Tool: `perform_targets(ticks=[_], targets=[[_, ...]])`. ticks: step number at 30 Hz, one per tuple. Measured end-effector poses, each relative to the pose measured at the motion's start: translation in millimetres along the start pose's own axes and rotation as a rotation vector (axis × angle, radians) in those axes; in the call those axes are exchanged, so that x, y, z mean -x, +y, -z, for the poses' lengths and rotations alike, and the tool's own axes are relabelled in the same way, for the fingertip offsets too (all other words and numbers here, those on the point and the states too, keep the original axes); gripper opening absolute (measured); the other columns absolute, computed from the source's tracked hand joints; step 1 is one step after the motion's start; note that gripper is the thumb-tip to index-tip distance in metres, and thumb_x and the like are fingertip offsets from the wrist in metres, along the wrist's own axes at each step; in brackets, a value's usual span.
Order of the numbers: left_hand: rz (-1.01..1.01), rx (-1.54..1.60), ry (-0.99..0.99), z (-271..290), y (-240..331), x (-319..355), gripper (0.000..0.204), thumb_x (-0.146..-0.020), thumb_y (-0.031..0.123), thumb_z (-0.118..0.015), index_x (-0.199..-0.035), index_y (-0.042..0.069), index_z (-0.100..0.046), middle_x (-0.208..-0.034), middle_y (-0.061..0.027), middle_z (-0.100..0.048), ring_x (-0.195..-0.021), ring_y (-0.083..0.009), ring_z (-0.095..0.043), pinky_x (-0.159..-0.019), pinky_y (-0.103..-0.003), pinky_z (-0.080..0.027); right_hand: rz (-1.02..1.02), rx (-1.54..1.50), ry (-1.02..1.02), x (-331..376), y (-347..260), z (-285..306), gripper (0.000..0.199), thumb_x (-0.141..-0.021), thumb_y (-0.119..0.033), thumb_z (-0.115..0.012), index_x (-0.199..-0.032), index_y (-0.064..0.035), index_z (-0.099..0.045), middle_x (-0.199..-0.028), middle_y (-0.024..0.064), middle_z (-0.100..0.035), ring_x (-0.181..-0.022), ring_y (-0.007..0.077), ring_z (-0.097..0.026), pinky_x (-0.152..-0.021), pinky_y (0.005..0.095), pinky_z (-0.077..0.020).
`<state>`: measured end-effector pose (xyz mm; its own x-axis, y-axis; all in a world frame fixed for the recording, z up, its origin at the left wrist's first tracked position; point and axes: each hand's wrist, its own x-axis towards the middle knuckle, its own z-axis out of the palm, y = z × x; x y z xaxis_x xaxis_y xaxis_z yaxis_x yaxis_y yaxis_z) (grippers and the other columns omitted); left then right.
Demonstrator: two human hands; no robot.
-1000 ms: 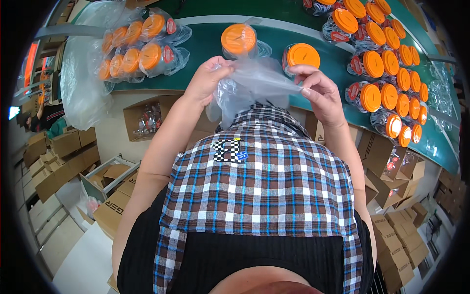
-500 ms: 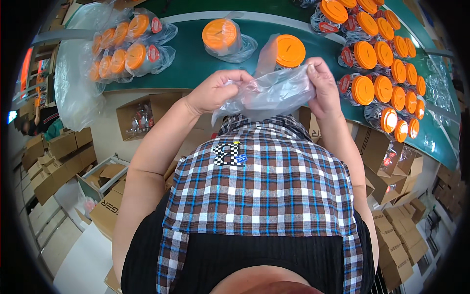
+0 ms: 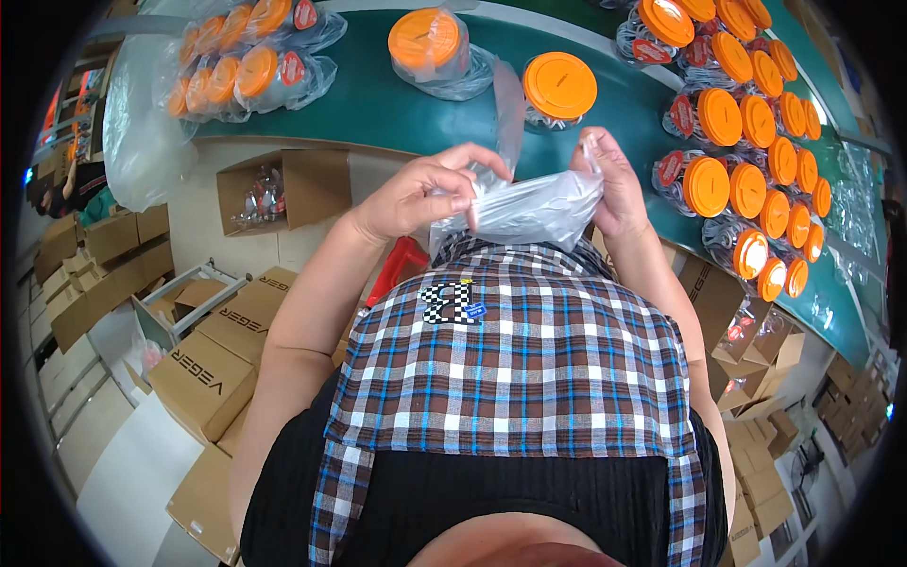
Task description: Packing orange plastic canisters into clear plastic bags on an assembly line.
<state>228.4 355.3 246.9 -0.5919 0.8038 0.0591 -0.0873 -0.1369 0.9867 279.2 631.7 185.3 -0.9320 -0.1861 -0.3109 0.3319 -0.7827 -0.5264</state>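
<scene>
A clear plastic bag (image 3: 543,210) is stretched between my two hands, just in front of the plaid apron. My left hand (image 3: 420,197) grips its left part, with some fingers behind the film. At the opposite end, my right hand (image 3: 616,184) pinches the bag's edge between thumb and fingers. Beyond them on the green table stands a jar with an orange lid (image 3: 559,87), unbagged, with pale coiled contents. To its left is another orange-lidded jar (image 3: 423,42) wrapped in clear plastic. A narrow plastic strip (image 3: 508,113) rises between these two jars.
Bagged orange-lidded jars (image 3: 257,71) lie in rows at the table's left. Several more jars (image 3: 718,115) stand in rows at the right. Below the table edge is an open carton (image 3: 316,189) holding clear plastic items. Closed cardboard boxes (image 3: 203,378) are stacked at lower left.
The bag has been pulled flatter and lower between my hands. My left fingers have spread further over its edge. The whole view has shifted slightly, uncovering a red object beside my left forearm.
</scene>
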Motion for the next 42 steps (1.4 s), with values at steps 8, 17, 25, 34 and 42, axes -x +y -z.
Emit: perform_targets(ticks=[8, 17, 25, 34, 42], targets=[[0.274, 0.343, 0.411, -6, -16, 39, 0.009, -0.092, 0.009, -0.062, -0.094, 0.003, -0.069, -0.079, -0.0054, -0.063, -0.071, -0.0114, -0.055, -0.071, -0.022, -0.044, -0.048, 0.129, -0.014, 2, 4, -15, 0.006, -0.097, -0.012, -0.058, -0.102, -0.0083, -0.057, -0.079, 0.0038, -0.062, -0.07, 0.0089, -0.056, -0.063, 0.0202, -0.0444], [0.697, 0.379, 0.571, -1, -43, 122, 0.006, -0.093, 0.009, -0.063, -0.091, 0.003, -0.065, -0.083, -0.0058, -0.064, -0.066, -0.0085, -0.054, -0.062, -0.019, -0.045, -0.301, 1.154, -0.508, -10, 43, -43, 0.01, -0.092, -0.014, -0.067, -0.096, -0.0047, -0.067, -0.082, -0.0014, -0.062, -0.068, 0.0068, -0.049, -0.063, 0.0206, -0.0408], [0.699, 0.319, 0.426, 9, -61, 120, 0.007, -0.089, 0.009, -0.067, -0.092, 0.003, -0.066, -0.082, -0.0044, -0.065, -0.069, -0.009, -0.057, -0.065, -0.02, -0.047, -0.37, 0.819, -0.476, -25, 43, -31, 0.012, -0.09, -0.011, -0.066, -0.084, -0.0022, -0.07, -0.084, 0.0003, -0.065, -0.069, 0.0112, -0.053, -0.069, 0.025, -0.0454], [0.473, 0.169, 0.216, 33, -65, 14, 0.011, -0.089, 0.012, -0.067, -0.095, 0.003, -0.066, -0.084, -0.0016, -0.063, -0.075, -0.0083, -0.054, -0.071, -0.02, -0.043, -0.257, 0.32, -0.111, -13, -15, 6, 0.005, -0.091, -0.008, -0.065, -0.091, -0.0036, -0.066, -0.088, 0.0054, -0.065, -0.08, 0.0126, -0.06, -0.081, 0.0237, -0.0469], [0.377, 0.094, 0.381, 31, -71, -54, 0.015, -0.093, 0.013, -0.062, -0.104, 0.004, -0.062, -0.081, 0.0003, -0.058, -0.069, -0.0064, -0.049, -0.064, -0.019, -0.04, 0.021, 0.388, 0.006, -30, -48, 34, 0.009, -0.091, -0.008, -0.066, -0.098, -0.0055, -0.062, -0.085, 0.0072, -0.063, -0.078, 0.0128, -0.059, -0.07, 0.02, -0.0466]])
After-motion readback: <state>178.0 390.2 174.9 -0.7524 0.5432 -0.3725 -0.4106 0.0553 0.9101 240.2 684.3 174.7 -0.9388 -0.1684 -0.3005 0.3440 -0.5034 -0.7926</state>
